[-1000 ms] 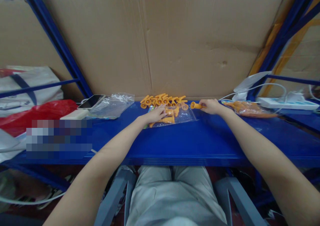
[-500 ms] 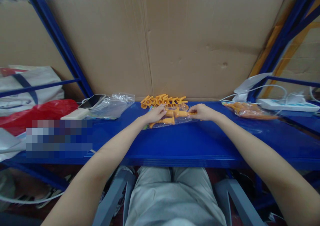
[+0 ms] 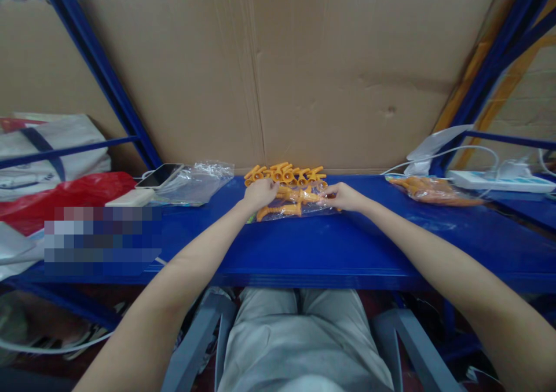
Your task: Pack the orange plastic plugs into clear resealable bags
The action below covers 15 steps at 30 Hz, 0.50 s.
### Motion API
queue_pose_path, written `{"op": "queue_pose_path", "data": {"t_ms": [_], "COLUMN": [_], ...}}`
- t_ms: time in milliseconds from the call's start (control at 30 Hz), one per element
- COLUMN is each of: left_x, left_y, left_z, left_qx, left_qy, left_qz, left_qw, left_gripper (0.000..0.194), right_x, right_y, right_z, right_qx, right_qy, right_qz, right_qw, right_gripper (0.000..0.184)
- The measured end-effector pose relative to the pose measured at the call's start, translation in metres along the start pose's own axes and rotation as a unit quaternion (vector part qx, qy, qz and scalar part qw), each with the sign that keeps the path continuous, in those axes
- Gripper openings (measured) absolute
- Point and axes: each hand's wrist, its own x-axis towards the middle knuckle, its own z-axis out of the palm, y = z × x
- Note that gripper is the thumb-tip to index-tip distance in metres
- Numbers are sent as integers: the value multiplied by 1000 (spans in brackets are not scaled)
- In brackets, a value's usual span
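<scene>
Between my hands a clear plastic bag [image 3: 319,209] lies on the blue tabletop, with several orange-yellow plastic pieces [image 3: 289,209] in it, each with a ridged shaft and a flared end. My left hand [image 3: 259,193] is closed at the bag's left end, its fingertips partly hidden behind the knuckles. At the right end my right hand [image 3: 344,197] pinches the bag's edge, close to the end of one orange piece. Just behind the bag sits a pile of orange-yellow horn-shaped pieces [image 3: 284,175] with round open ends.
Flat clear bags [image 3: 197,184] and a phone [image 3: 160,176] lie to the left, near a red plastic bag [image 3: 87,198]. On the right are a filled bag of orange pieces [image 3: 428,190] and a white power strip [image 3: 499,182]. A cardboard wall [image 3: 325,79] stands behind.
My left hand has shifted slightly left and turned knuckles-up over the bag's end. My right hand has moved a little left, and the orange pieces have slid deeper left.
</scene>
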Motion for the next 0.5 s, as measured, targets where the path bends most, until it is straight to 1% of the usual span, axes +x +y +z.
{"op": "queue_pose_path", "data": {"t_ms": [100, 200, 333, 400, 467, 500], "left_x": [-3, -4, -2, -2, -1, -2], "left_y": [3, 5, 4, 3, 3, 2], "left_z": [-2, -3, -2, -1, -1, -1], "left_qx": [14, 15, 10, 2, -7, -11], "left_qy": [-2, -3, 2, 6, 12, 15], "left_qz": [-5, 0, 12, 19, 28, 32], "left_qw": [1000, 1000, 1000, 1000, 1000, 999], "left_gripper": [45, 47, 48, 50, 52, 52], "right_x": [1, 2, 3, 3, 3, 3], "right_y": [-4, -11, -20, -20, -18, -16], "right_z": [1, 1, 3, 3, 4, 5], "right_qx": [-36, -85, -131, -113, -66, -34], "right_qy": [3, -11, -24, -19, 4, 17], "right_qz": [-36, -75, -98, -93, -71, -55], "right_qw": [999, 993, 986, 989, 995, 998], "right_gripper": [25, 22, 25, 22, 18, 19]}}
